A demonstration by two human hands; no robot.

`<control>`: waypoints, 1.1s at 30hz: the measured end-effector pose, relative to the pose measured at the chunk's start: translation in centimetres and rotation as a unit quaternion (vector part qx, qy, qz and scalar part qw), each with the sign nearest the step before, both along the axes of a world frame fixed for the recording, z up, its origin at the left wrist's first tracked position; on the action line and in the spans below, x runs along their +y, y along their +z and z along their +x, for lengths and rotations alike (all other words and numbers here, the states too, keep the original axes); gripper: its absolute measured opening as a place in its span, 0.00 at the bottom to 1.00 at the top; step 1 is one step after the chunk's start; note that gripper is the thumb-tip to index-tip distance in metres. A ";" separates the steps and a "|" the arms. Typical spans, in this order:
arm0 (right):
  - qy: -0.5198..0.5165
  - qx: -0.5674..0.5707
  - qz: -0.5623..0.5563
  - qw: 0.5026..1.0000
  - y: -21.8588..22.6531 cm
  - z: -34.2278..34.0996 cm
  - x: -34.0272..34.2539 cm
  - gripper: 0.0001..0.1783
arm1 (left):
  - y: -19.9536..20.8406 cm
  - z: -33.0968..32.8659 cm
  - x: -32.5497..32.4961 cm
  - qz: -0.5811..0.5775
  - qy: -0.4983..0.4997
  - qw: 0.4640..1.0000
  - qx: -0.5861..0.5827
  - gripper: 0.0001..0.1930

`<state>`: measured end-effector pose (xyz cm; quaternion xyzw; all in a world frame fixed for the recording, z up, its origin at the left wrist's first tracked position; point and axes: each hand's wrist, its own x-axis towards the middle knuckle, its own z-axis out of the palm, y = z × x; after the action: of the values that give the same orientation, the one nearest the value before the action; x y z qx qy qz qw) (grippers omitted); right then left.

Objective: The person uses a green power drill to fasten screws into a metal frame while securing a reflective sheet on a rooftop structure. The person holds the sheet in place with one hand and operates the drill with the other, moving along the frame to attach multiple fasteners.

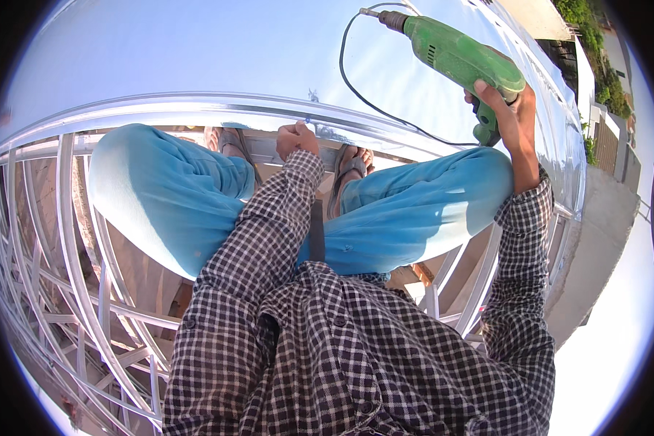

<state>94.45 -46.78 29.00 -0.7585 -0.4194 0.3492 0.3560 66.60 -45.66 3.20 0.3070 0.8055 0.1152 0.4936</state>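
Observation:
My right hand (pixel 514 116) is wrapped round the handle of a green power drill (pixel 461 54), raised at the upper right. The drill points to the upper left, with a metal bit (pixel 369 12) in its chuck, apart from my left hand. Between my knees, my left hand (pixel 296 140) is closed in a pinch at the near edge of a shiny metal sheet (pixel 196 65). A tiny dark bluish thing (pixel 307 118) shows at its fingertips, too small to name. The ribbed sheet edge runs across just beyond my feet.
A black cord (pixel 343 58) loops over the sheet beside the drill. I squat in blue trousers, sandalled feet (pixel 350 171) by the sheet's edge. Open metal framing (pixel 69 218) with gaps lies at left and below me. A concrete wall (pixel 596 225) and buildings stand at right.

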 end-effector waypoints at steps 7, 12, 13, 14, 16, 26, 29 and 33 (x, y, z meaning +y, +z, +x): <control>-0.203 0.082 0.206 0.954 1.1 0.2 -4.9 0.26 | 2.0 0.3 1.4 0.296 -0.620 0.725 0.051 0.15; -0.295 0.165 0.326 0.883 1.1 1.3 -5.1 0.27 | 0.2 -1.7 3.1 0.218 -0.728 0.636 0.134 0.20; -0.318 0.184 0.353 0.860 -0.2 2.0 -5.6 0.27 | -0.5 -2.5 2.9 0.222 -0.739 0.613 0.169 0.21; -0.338 0.193 0.377 0.840 -1.0 2.1 -6.2 0.27 | -1.1 -3.5 2.5 0.228 -0.749 0.590 0.197 0.22; -0.375 0.215 0.414 0.801 -0.9 2.4 -7.4 0.27 | -1.0 -4.5 2.6 0.213 -0.755 0.585 0.205 0.23; -0.417 0.093 0.519 0.741 3.8 9.3 -17.3 0.33 | -1.0 -8.1 2.5 0.173 -0.754 0.547 0.320 0.17; -0.282 0.226 0.621 0.696 3.7 13.7 -26.9 0.30 | -1.9 -7.0 1.6 0.210 -0.780 0.517 0.283 0.16; -0.459 0.026 0.553 0.695 2.4 8.7 -22.0 0.27 | -0.9 -7.6 3.3 0.212 -0.817 0.475 0.250 0.20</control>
<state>103.18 -68.74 31.37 -0.5137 -0.1273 -0.1325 0.8381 58.99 -42.41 2.34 0.9370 0.2306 -0.2549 0.0617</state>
